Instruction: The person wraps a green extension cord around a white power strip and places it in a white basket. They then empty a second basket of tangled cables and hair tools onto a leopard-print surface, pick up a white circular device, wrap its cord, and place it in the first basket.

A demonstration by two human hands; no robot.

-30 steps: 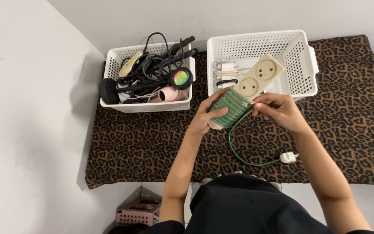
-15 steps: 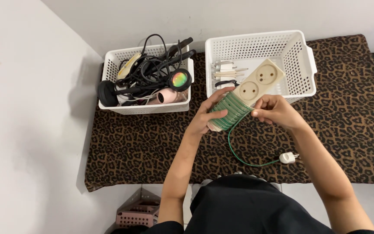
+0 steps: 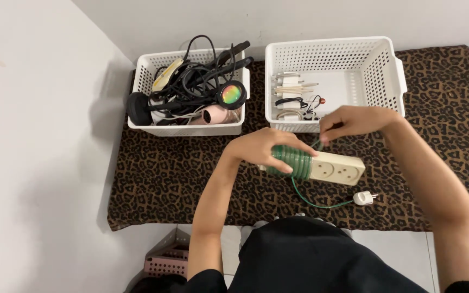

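Since the earlier frame, the cream power strip (image 3: 336, 167) had swung down from its upright tilt in front of the baskets to lie nearly level above the leopard-print cloth (image 3: 164, 168), its two sockets facing up. The left hand (image 3: 260, 151) was clamped over the strip's left end, fingers closed around the tight coils of green cord (image 3: 294, 161) wound there. The right hand (image 3: 354, 120) had lifted toward the near wall of the white basket on the right (image 3: 392, 70), its fingertips pinched together on a loop of the green cord just above the strip. From the coils, the loose cord ran down in a curve across the cloth to the white plug (image 3: 362, 198), which lay near the cloth's front edge. Inside the right basket sat a few small white chargers and cables (image 3: 291, 100). The white basket on the left (image 3: 142, 122) was heaped with black cables, a pink device and a round lamp with a rainbow face (image 3: 231, 94).
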